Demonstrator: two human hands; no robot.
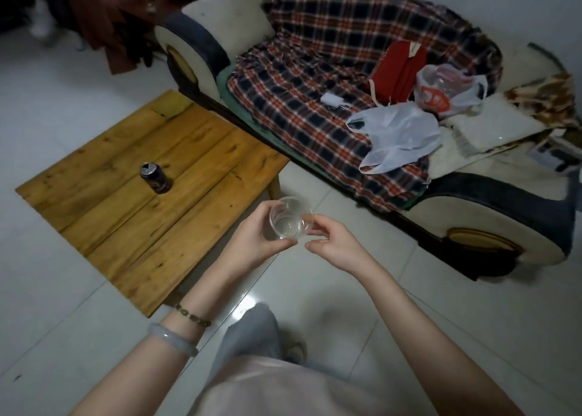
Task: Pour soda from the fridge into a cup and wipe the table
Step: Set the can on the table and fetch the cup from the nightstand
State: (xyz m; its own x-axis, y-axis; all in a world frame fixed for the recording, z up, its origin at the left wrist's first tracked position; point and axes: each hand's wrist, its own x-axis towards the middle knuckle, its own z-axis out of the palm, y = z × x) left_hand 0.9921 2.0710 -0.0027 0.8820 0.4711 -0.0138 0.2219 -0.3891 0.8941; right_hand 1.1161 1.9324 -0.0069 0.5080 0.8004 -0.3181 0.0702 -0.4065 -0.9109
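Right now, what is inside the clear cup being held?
Nothing visible: the cup looks empty, with its clear bottom showing through. The left hand grips its side, so the fingers cover the lower wall there.

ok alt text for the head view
A person's left hand holds a clear cup over the tiled floor, the right hand at its rim. An opened dark soda can stands on a wooden table at left; a sofa with a plaid blanket and plastic bags is behind.
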